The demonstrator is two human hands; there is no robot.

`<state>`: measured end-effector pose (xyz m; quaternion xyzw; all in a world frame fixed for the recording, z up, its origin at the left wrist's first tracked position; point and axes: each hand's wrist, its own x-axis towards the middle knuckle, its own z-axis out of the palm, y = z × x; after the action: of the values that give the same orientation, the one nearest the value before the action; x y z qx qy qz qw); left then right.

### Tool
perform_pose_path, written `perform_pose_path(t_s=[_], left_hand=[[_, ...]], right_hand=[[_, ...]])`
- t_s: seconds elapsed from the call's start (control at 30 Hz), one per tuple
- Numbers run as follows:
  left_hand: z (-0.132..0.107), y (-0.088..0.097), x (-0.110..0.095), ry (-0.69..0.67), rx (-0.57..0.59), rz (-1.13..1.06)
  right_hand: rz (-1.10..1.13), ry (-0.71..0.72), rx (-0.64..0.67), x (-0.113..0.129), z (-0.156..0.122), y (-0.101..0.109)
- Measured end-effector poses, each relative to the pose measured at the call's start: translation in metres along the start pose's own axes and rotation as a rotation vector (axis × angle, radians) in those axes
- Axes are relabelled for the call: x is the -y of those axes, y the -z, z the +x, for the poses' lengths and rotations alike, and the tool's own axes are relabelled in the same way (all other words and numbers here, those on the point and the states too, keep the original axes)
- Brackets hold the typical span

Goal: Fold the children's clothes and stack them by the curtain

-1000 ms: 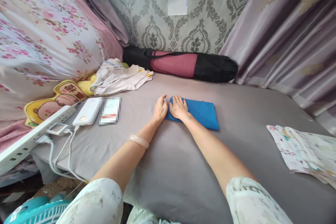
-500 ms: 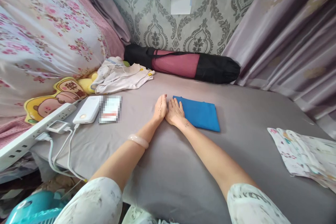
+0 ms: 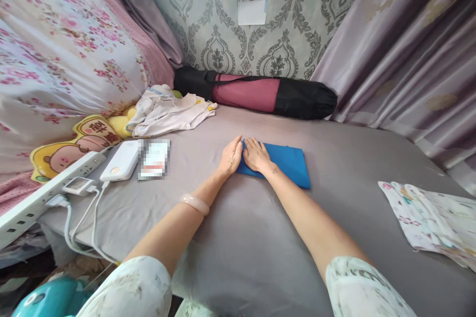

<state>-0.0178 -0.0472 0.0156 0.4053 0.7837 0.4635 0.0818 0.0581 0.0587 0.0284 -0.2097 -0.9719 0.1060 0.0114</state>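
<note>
Resting R hand (image 3: 257,155) flat on blue cloth (image 3: 288,162), L hand (image 3: 230,156) edgewise alongside, prob. to keep it square; w/ fingers (image 3: 253,145) unclenched, gripping nothing.

Two hands (image 3: 230,157) (image 3: 256,155), one folded blue cloth (image 3: 290,163), one power bank (image 3: 122,161); along the sheet's (image 3: 353,168) far edge, one yoga mat (image 3: 247,93).

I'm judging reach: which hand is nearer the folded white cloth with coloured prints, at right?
Right. The right hand lies on the folded, rectangular blue cloth, left of the white cloth; the left hand is farther left, at the blue cloth's left end.
</note>
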Motion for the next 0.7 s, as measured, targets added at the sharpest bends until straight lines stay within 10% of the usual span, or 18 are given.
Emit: perform_pose_path(t_s=[0.7], left_hand=[[-0.009, -0.003, -0.013, -0.094, 0.256, 0.577]], right_hand=[[0.001, -0.214, -0.057, -0.023, -0.025, -0.003]])
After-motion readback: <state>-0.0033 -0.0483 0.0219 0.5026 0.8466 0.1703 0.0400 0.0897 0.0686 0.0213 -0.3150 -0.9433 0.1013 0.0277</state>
